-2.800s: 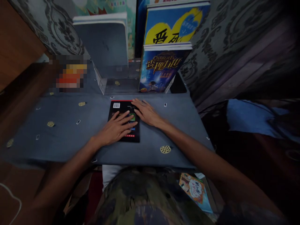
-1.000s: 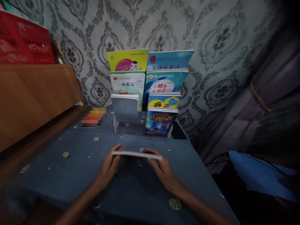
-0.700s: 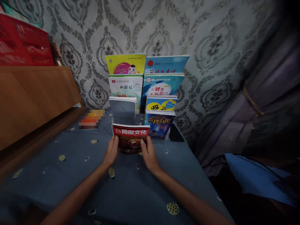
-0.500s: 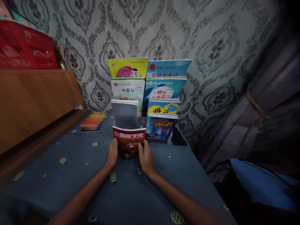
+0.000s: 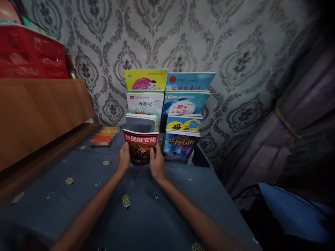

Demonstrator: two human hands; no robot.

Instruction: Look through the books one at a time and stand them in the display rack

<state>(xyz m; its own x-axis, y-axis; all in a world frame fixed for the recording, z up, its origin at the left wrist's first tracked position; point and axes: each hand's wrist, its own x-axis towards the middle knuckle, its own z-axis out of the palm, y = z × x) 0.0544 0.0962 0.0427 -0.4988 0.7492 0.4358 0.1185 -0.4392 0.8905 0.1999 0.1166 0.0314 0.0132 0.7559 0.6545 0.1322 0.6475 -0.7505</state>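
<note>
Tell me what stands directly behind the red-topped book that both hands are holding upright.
Behind the red-topped book a grey-covered book shows its top; its lower part is covered. Higher behind stand a white book and a yellow one.

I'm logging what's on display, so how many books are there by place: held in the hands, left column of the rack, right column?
Held by the left hand and right hand: 1, the red-titled book
Left column: 3
Right column: 4
Total: 8 books
</note>
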